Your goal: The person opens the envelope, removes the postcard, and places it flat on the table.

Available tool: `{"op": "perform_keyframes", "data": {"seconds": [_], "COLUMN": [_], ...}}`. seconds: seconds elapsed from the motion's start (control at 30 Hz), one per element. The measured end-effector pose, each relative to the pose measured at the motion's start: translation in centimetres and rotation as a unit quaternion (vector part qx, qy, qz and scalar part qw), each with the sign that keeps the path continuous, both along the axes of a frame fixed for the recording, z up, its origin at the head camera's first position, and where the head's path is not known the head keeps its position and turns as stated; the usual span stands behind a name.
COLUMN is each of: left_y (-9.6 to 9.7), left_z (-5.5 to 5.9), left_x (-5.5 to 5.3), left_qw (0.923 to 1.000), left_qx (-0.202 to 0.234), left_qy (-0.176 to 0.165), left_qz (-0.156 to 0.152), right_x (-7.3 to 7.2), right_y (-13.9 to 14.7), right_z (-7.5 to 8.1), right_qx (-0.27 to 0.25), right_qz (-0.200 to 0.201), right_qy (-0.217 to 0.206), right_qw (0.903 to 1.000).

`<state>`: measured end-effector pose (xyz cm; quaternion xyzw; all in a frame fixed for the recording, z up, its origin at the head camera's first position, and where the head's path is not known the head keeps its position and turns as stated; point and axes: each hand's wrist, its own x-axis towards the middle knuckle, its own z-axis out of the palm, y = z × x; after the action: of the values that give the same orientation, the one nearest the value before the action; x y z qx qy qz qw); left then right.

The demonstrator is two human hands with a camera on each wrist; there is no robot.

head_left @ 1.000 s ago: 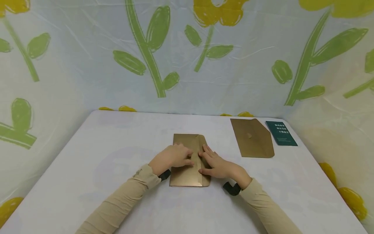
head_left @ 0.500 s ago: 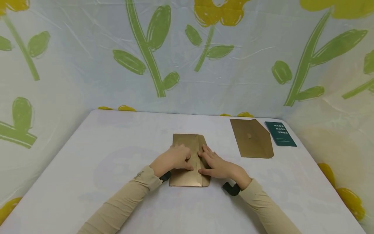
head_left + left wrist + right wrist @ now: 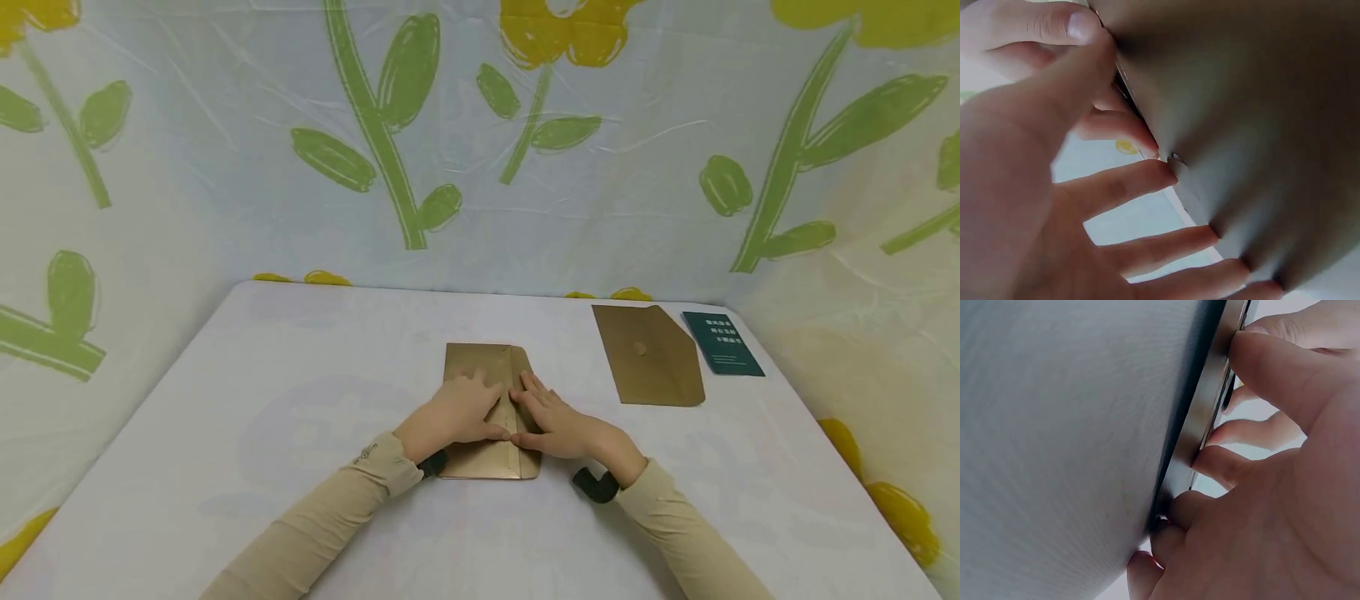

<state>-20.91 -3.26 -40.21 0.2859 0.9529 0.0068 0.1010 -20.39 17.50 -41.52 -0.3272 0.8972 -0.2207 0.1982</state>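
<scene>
A gold-brown envelope (image 3: 477, 357) lies on the table, its flap (image 3: 528, 465) on the right side. My left hand (image 3: 459, 410) rests on the envelope's body with its fingers spread, and the left wrist view shows those fingertips touching the envelope surface (image 3: 1272, 94). On the flap, my right hand (image 3: 561, 427) presses with its fingertips. Both thumbs lie close together near the fold line. The right wrist view shows my right hand's fingers (image 3: 1219, 461) against the thin envelope edge. My hands cover part of the envelope's middle.
Another brown envelope (image 3: 648, 358) lies at the back right of the white table (image 3: 337, 358). Beside it, near the right edge, is a dark green card or booklet (image 3: 722, 343) with white print. A flower-patterned curtain (image 3: 600, 208) stands behind the table.
My left hand has shifted right toward the fold, and its curled fingers have spread out flat on the envelope. The right hand has stayed on the flap.
</scene>
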Motion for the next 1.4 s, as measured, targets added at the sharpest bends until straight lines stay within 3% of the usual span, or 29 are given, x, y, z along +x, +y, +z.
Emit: {"op": "perform_keyframes", "data": {"seconds": [0.07,0.17,0.4,0.63,0.83,1.2,1.4], "left_y": [0.2,0.5,1.5,2.1,2.3,2.7,2.4], "left_z": [-0.1,-0.1,-0.2,-0.3,-0.3,-0.8,-0.7], "left_x": [0.1,0.1,-0.2,-0.2,-0.1,-0.4,-0.8], "left_qw": [0.9998,0.9989,0.9971,0.9955,0.9946,0.9943,0.9963], "left_qx": [-0.014,-0.030,-0.073,-0.054,-0.063,-0.026,0.001], "left_qy": [0.008,-0.008,-0.008,-0.027,-0.025,-0.039,-0.040], "left_qz": [0.011,0.035,0.021,0.074,0.079,0.096,0.076], "right_x": [0.0,0.0,0.0,-0.2,-0.2,-0.3,-0.3], "right_y": [0.0,0.0,0.2,0.1,0.1,0.2,0.2], "right_z": [0.0,0.2,0.3,0.3,0.3,0.2,0.1], "right_qx": [0.004,0.001,-0.006,-0.009,-0.008,-0.008,-0.005], "right_qz": [0.000,-0.001,-0.003,-0.003,-0.006,-0.007,-0.010], "right_qy": [-0.001,-0.008,-0.019,-0.019,-0.020,-0.024,-0.033], "right_qw": [1.0000,1.0000,0.9998,0.9998,0.9998,0.9997,0.9994]}}
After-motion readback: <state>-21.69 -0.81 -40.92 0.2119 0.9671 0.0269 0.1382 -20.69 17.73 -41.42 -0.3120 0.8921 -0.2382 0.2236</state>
